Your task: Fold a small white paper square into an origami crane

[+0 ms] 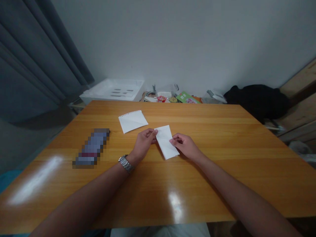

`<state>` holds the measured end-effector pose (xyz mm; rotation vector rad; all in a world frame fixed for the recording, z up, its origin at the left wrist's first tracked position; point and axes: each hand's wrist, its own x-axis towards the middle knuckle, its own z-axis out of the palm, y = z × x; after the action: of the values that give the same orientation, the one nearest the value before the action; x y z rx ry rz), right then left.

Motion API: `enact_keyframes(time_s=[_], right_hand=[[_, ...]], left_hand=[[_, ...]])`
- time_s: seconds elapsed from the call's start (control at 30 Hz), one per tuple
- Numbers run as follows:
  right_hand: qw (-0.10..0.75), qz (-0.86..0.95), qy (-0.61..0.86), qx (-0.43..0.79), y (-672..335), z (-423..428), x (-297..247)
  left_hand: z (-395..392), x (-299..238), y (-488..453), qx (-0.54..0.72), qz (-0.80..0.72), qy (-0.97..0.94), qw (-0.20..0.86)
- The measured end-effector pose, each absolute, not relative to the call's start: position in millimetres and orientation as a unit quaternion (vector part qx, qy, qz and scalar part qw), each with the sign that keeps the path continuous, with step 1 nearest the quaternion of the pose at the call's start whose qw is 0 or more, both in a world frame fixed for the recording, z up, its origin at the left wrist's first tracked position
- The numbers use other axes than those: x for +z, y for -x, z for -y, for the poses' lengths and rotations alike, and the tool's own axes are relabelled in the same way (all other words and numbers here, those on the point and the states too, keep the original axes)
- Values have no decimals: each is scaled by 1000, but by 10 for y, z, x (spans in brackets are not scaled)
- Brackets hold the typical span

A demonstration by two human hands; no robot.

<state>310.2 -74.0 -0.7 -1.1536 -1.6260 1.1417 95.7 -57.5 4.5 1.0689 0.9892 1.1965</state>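
A folded sheet of white paper (166, 142) is held between my two hands over the middle of the wooden table. My left hand (144, 142), with a metal watch on its wrist, pinches the paper's upper left edge under the thumb. On the opposite side, my right hand (185, 144) grips the right edge between thumb and fingers. Behind and to the left lies another white sheet (133, 121), with a row of torn perforation holes along its far edge; neither hand touches it.
A pixelated phone-like object (92, 148) lies on the table (222, 131) at left. Past the far edge stand a white plastic tray (116, 89), a green booklet (187, 97) and small packets. A black bundle (258, 100) is at the back right, a grey curtain (37, 56) at the left.
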Motion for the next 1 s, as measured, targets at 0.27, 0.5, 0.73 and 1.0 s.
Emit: enact_keyframes(time_s=[0.27, 0.5, 0.73, 1.0], right_hand=[[405, 641, 461, 461, -3089, 764, 8], [408, 641, 455, 464, -3069, 770, 2], [405, 646, 453, 462, -3027, 800, 61], [417, 634, 461, 460, -3043, 774, 20]], left_hand=[[587, 105, -962, 504, -440, -460, 584], [614, 152, -963, 510, -455, -500, 531], [610, 142, -944, 506, -493, -554, 441], [591, 130, -949, 494, -467, -525, 512]])
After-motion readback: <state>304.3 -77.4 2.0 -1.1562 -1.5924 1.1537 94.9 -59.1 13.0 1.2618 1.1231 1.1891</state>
